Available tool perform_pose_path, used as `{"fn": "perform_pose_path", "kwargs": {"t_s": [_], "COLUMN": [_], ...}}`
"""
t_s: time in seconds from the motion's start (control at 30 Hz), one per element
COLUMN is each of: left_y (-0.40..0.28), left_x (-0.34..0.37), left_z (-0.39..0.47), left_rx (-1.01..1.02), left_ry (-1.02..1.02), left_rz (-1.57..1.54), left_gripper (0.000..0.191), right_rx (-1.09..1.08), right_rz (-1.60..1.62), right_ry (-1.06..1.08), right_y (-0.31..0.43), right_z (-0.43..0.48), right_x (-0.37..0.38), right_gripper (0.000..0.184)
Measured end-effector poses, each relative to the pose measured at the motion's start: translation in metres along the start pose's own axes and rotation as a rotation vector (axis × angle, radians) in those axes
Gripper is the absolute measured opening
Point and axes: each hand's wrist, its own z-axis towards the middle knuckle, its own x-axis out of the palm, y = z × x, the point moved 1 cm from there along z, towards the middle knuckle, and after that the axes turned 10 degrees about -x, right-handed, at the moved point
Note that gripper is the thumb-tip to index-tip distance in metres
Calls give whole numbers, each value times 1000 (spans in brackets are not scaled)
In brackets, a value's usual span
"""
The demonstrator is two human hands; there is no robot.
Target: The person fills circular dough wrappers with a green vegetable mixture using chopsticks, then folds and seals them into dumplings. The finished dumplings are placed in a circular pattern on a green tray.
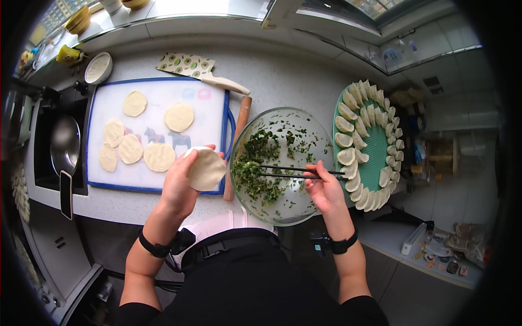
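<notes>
My left hand (pixel 179 179) holds a round dough wrapper (pixel 207 169) over the right edge of a white cutting board (pixel 195 91) with a blue rim. Several more wrappers (pixel 160 156) lie flat on that board. In my right hand (pixel 326 188) is a pair of black chopsticks (pixel 291 172). Their tips touch the chopped green filling (pixel 255 169) at the left side of a large glass bowl (pixel 301 203). A rolling pin (pixel 242 116), partly hidden by the bowl, lies between board and bowl. Folded dumplings (pixel 346 127) ring a green tray (pixel 374 157) on the right.
Behind the board lies a cleaver with an avocado-patterned blade (pixel 185 65). A small bowl of flour-like white powder (pixel 98 68) stands at the back left. A sink holds a metal basin (pixel 65 142), with a phone (pixel 66 195) at its front edge. An open window (pixel 338 20) juts over the back.
</notes>
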Motion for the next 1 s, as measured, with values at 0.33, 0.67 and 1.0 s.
{"fn": "perform_pose_path", "kwargs": {"t_s": [0.33,0.67,1.0], "left_y": [4,-2,1], "left_x": [57,21,-1], "left_z": [13,23,11], "left_rx": [-373,-234,-183], "left_ry": [345,196,106], "left_rz": [-346,-447,-333], "left_gripper": [45,44,44], "right_rx": [-1563,-1459,-467], "right_rz": [-1191,-1135,-552], "right_ry": [803,951,52], "right_y": [7,3,-38], "right_z": [-97,-100,-24], "right_x": [63,52,28], "right_gripper": [23,24,27]}}
